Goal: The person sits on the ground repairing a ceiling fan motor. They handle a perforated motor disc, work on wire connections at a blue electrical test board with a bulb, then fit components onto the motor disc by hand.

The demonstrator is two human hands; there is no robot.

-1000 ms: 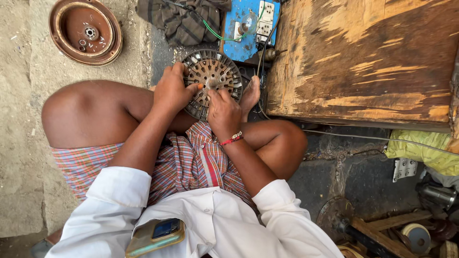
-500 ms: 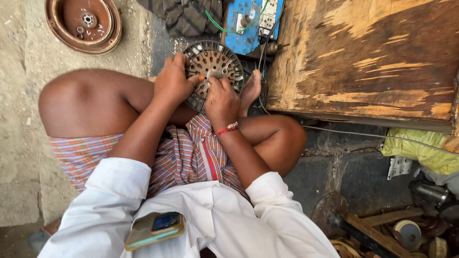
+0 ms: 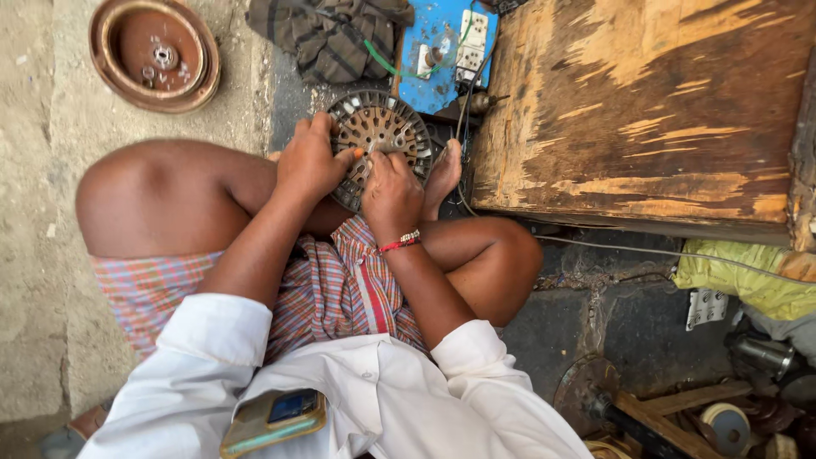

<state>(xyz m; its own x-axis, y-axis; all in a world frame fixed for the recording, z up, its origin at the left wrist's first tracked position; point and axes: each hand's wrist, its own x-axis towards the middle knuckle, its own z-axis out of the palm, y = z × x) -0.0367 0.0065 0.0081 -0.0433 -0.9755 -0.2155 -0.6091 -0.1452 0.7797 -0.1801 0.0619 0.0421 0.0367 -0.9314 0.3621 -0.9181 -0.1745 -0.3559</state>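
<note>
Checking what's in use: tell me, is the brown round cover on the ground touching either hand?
No, the brown round cover lies apart on the ground; both hands grip the slotted metal disc.

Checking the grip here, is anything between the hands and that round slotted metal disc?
Nothing visible: the left hand and the right hand both rest directly on the disc, fingers on its near edge.

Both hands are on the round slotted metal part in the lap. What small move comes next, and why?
Probably keep the left hand bracing the rim of the round slotted metal part while the right hand works its fingertips on along the near edge. Both hands cover that near side, and the part rests tilted between knee and foot, so a steady grip seems needed.
</note>
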